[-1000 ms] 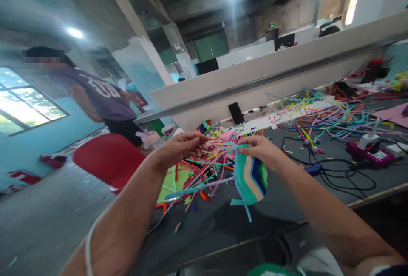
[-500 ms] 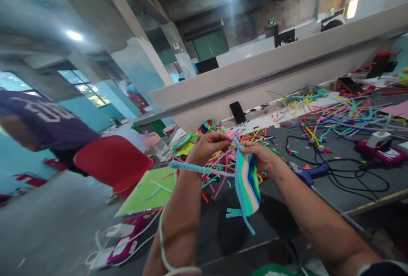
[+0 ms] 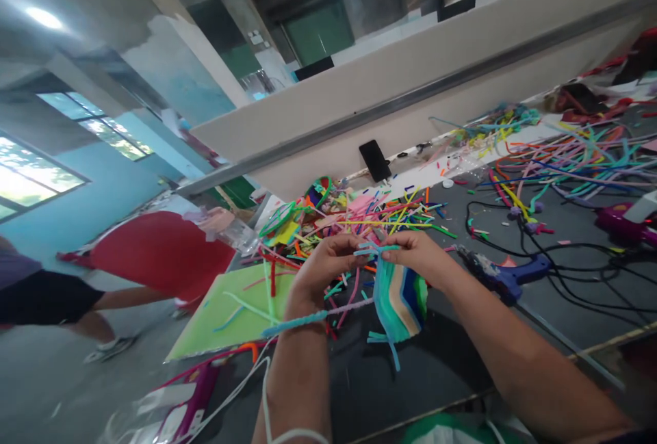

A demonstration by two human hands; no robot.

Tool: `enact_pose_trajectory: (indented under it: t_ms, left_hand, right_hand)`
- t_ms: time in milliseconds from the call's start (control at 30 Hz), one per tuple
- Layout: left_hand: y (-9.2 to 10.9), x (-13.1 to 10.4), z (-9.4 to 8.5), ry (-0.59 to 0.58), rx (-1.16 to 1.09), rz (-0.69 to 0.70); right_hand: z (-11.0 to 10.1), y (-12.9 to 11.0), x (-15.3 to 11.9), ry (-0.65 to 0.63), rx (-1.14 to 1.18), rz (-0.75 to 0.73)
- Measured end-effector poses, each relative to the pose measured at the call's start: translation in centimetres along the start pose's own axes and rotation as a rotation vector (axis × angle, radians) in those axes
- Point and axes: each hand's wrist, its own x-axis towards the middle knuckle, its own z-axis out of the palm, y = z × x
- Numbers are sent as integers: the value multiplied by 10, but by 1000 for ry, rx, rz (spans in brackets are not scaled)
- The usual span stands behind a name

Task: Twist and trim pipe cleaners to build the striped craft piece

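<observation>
My left hand has moved inward since the first frame, pinching light-blue fuzzy strand-ends atop the striped blue-cream-green fuzzy panel that my right hand grips above the dark-grey tabletop. From here I judge it light, floppy, best held by its top edge.

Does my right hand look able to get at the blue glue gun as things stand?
Probably yes: the glue gun lies close beside your right forearm, and nothing seems to cover it. Your right hand is pinching the striped piece, so it would likely have to let go first.
</observation>
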Motion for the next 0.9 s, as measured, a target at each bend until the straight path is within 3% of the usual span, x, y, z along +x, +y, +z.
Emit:
enact_pose_trajectory:
  t_ms: [133, 367, 500, 633, 900]
  left_hand:
    - [3, 4, 5, -10, 124, 36]
    - [2, 10, 16, 120, 312, 130]
    - [-5, 11, 17, 157, 308, 175]
    - [-12, 12, 16, 133, 299, 260]
    - [-8, 13, 22, 67, 529, 519]
  right_hand:
    - [1, 2, 0, 31, -88, 15]
    - [-1, 6, 3, 16, -35, 33]
    - [-6, 9, 5, -30, -44, 15]
    - [-8, 8, 5, -31, -58, 25]
    - [-6, 6, 1, -14, -207, 11]
